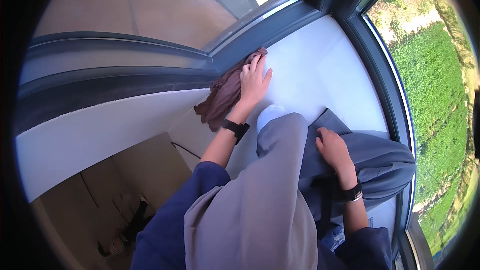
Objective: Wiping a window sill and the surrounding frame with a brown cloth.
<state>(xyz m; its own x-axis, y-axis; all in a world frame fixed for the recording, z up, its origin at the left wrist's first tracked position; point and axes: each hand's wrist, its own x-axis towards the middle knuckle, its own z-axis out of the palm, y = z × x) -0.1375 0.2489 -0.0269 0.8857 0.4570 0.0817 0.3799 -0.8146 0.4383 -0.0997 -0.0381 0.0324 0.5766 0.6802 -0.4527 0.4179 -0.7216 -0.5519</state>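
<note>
My left hand (257, 80) presses on a crumpled brown cloth (225, 99), its fingers over the cloth's upper end. That end touches the lower edge of the dark window frame (240, 47), where it meets the white sill (311, 63). The cloth's other end hangs down to the left. My right hand (333, 148) rests with curled fingers on dark grey trouser fabric (378, 157) over my bent leg; I see nothing held in it. Both wrists wear black bands. My other knee, in lighter grey fabric (258, 202), rises between my hands, a white-covered foot (272, 116) beyond it.
Window glass (112, 0) stands at the upper left, and another window (431, 101) on the right looks onto green plants. Below the sill, at the lower left, a brown floor (150, 165) lies lower down, with dark objects on it. A thin dark cord (185, 150) lies near the sill.
</note>
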